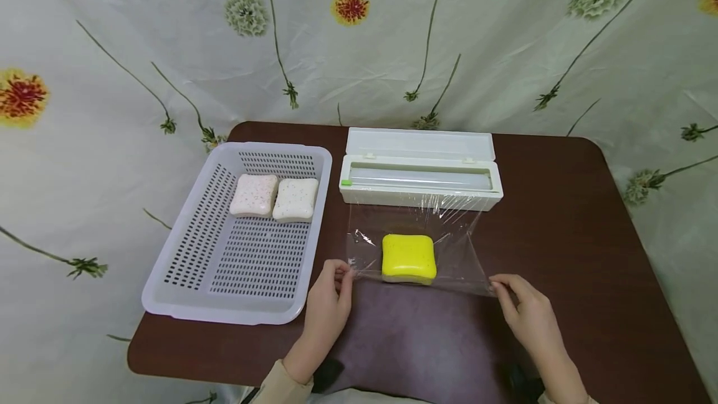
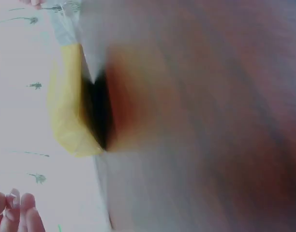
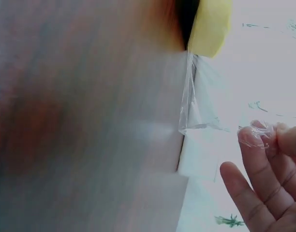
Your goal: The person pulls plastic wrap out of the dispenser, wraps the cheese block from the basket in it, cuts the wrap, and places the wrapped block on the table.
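Note:
A sheet of clear plastic wrap (image 1: 457, 267) runs from the white wrap dispenser (image 1: 421, 197) toward the person. My left hand (image 1: 331, 295) pinches its near left corner between thumb and fingers. At the near right corner, my right hand (image 1: 527, 313) pinches the film, which is bunched between thumb and index finger in the right wrist view, with the other fingers (image 3: 257, 179) spread below. Between the hands, a yellow speckled soap bar (image 1: 409, 257) overlaps the film, close to its near edge. The left wrist view also shows the yellow soap bar (image 2: 68, 106) from the side.
A pale lavender perforated basket (image 1: 185, 301) stands on the left, holding a pinkish-white soap bar (image 1: 254, 195) and a white soap bar (image 1: 295, 199), both speckled. The dispenser's lid (image 1: 421, 144) is raised. Behind the dark brown table (image 1: 566, 223) hangs a flowered cloth (image 1: 505, 48).

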Tool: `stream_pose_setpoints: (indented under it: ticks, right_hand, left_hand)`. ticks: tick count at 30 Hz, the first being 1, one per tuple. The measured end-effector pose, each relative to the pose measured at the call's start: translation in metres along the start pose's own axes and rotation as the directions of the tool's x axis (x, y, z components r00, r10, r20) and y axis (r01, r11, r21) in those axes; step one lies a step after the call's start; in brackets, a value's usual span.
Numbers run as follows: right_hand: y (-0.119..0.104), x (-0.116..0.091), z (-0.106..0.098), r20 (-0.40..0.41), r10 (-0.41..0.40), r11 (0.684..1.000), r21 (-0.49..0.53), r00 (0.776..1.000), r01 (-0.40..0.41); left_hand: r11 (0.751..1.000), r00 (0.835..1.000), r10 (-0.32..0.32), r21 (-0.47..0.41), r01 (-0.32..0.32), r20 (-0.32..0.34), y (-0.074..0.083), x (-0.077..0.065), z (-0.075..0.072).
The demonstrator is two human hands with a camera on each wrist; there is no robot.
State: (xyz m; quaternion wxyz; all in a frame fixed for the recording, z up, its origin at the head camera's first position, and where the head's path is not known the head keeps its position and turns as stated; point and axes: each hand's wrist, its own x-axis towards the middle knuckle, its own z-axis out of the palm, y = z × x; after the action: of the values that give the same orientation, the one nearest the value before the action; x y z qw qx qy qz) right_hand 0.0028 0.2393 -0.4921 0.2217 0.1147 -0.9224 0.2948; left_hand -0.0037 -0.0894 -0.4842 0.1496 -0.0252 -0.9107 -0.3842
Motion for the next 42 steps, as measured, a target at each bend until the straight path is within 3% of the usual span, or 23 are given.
stream_pose_setpoints:
  ticks: [5,8,13,24,31,38,42]
  right_hand:
    - [0.002,0.014,0.009,0.055,0.120,0.992,0.026,0.991,-0.122]
    - [0.005,0.020,0.015,0.107,0.160,0.987,0.001,0.981,-0.161]
    - [0.009,0.025,0.023,0.197,0.162,0.987,-0.038,0.967,-0.157]
    - [0.014,0.029,0.031,0.397,0.252,0.967,-0.062,0.882,-0.248]
    - [0.011,0.031,0.035,0.497,0.319,0.947,-0.126,0.807,-0.297]
    - [0.010,0.034,0.037,0.507,0.330,0.944,-0.170,0.796,-0.282]
    - [0.011,0.034,0.035,0.481,0.381,0.925,-0.198,0.790,-0.325]
  left_hand:
    - [0.989,0.990,-0.137,-0.049,0.138,0.016,0.006,0.017,0.007]
    - [0.983,0.982,-0.186,0.006,0.186,0.027,0.004,0.026,0.012]
    - [0.963,0.968,-0.244,0.128,0.235,0.059,-0.002,0.035,0.018]
    - [0.897,0.946,-0.297,0.377,0.229,0.133,-0.008,0.040,0.027]
    - [0.877,0.928,-0.328,0.422,0.229,0.176,-0.009,0.038,0.036]
    - [0.860,0.912,-0.372,0.433,0.269,0.171,-0.010,0.039,0.038]
    - [0.853,0.909,-0.388,0.431,0.293,0.150,-0.014,0.040,0.036]
